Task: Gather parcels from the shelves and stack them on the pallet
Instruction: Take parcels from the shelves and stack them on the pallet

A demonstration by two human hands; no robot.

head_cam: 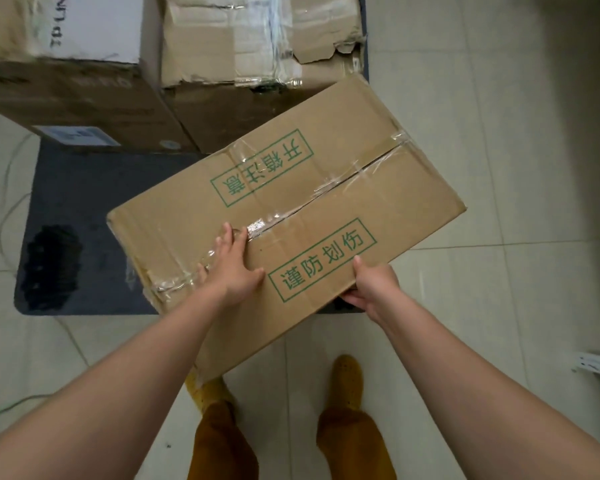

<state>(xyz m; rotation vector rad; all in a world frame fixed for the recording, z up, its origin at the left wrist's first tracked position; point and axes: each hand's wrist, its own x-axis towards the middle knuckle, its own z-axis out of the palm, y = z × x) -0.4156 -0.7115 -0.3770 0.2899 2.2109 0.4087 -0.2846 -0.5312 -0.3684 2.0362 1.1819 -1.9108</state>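
We hold the taped cardboard box [291, 202] tilted over the dark pallet [84, 220], left hand [232, 265] flat on its top, right hand [371, 285] gripping its near edge, so next we likely lower it beside the stacked cartons [174, 81].

I see the parcel [291, 209] mid-frame over the pallet [84, 220], two stacked boxes [84, 98] upper left, a torn box [257, 39] beside them.

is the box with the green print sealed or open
Sealed. The box has its top flaps closed, with clear tape running along the centre seam. What is inside cannot be told.
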